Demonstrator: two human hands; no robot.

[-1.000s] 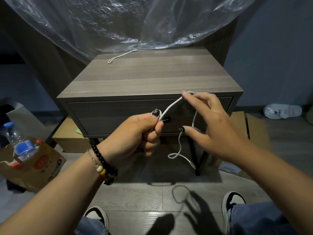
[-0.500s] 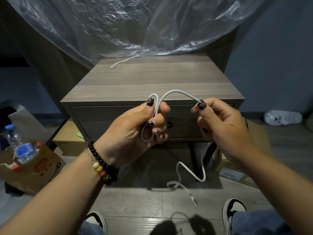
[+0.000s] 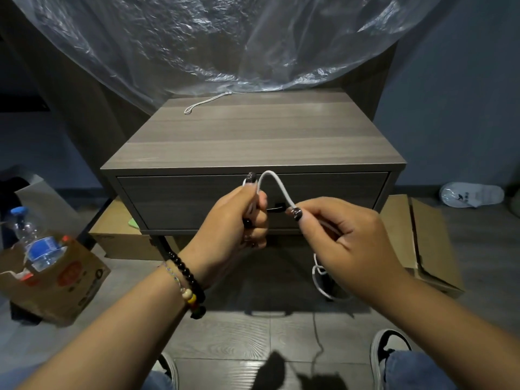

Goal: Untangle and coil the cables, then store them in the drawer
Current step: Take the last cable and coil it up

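Gripping a thin white cable (image 3: 274, 183) in front of the closed drawer (image 3: 197, 204), the left hand (image 3: 239, 220) is clenching gathered loops while the right hand (image 3: 349, 243) is pinching the arching strand, its tail dangling floorward.

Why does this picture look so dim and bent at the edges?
Head view: dim room, light from above and behind casts hand shadows on the floor; glare glints on the plastic sheet; the wide lens bows the nightstand; the white cable stays sharp.
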